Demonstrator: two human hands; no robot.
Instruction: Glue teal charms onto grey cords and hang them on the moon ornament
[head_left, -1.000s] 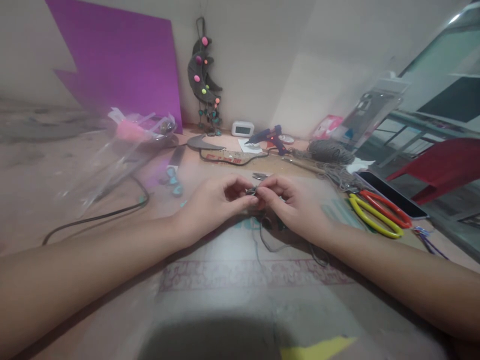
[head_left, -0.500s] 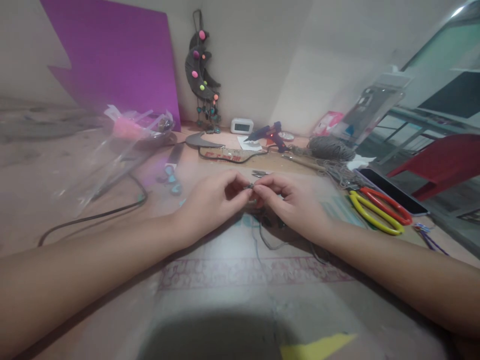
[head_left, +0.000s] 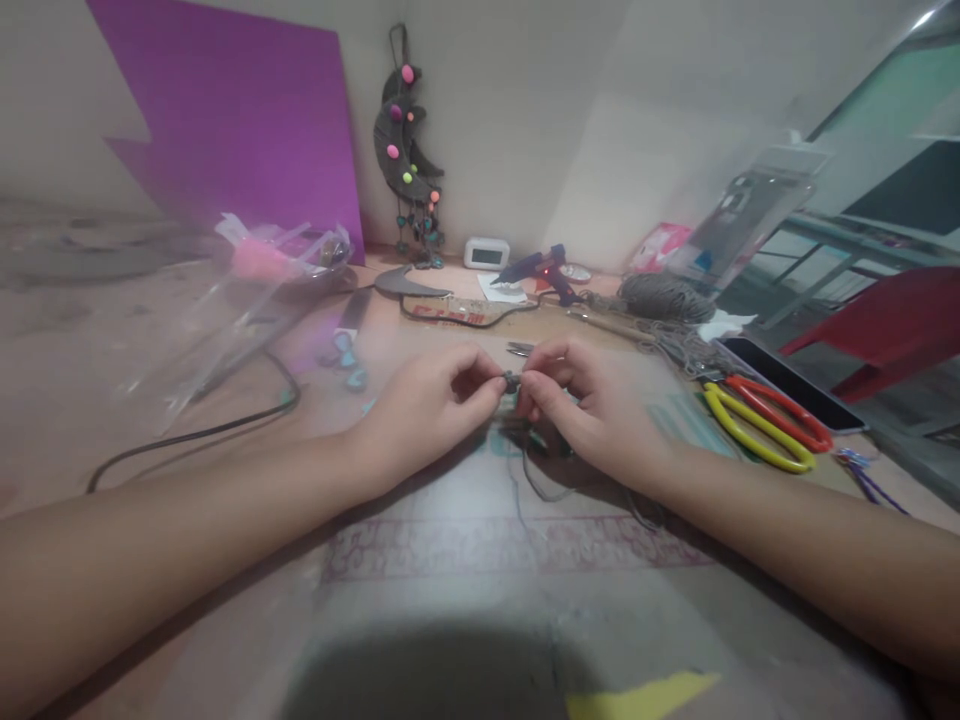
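Note:
Over the middle of the table, my left hand pinches a small dark grey knotted piece of yarn between thumb and forefinger. My right hand is closed at the other side of the same piece, thumb against forefinger. Grey yarn trails from below the hands onto the table covering. Some dark bits under my right hand are too shaded to make out. Just beyond the fingertips lies a pair of small metal scissors, its handles hidden behind my right hand.
Yellow-and-red-handled pliers and a phone lie at the right. Behind are a ball of grey yarn, a glue gun, a small clock and a grey crescent. A decorated moon hanging is at the wall. A cable crosses the left side.
My right fingertips have drawn slightly right, away from the left ones, so more of the dark knotted yarn shows between them. The whole view has shifted a little.

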